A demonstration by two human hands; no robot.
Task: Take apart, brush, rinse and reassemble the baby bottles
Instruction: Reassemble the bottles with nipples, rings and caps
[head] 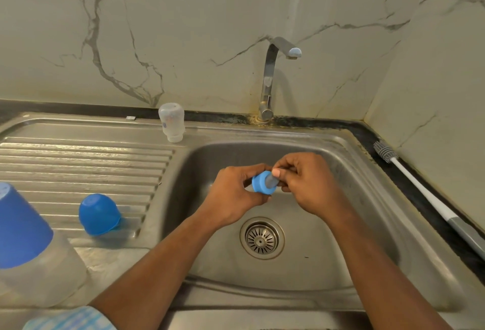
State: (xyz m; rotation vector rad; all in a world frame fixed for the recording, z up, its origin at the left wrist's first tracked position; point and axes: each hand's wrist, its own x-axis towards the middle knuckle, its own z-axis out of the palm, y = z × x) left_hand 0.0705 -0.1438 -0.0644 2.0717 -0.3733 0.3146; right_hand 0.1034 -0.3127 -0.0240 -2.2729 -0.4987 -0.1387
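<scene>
Over the sink basin (315,264), my left hand (231,195) grips a blue screw ring (259,184) of a baby bottle. My right hand (309,185) pinches the clear teat (272,180) that sticks out of the ring. An empty clear bottle body (171,121) stands upside down on the sink's back rim. A blue dome cap (99,214) lies mouth down on the ribbed drainboard (78,161). At the near left stands another bottle (29,251) with a blue cap on it.
A grey silicone bottle brush (420,188) with a white handle lies on the dark counter along the right wall. The steel tap (273,77) rises behind the basin, with no water running. The drain (262,237) sits in the basin floor below my hands.
</scene>
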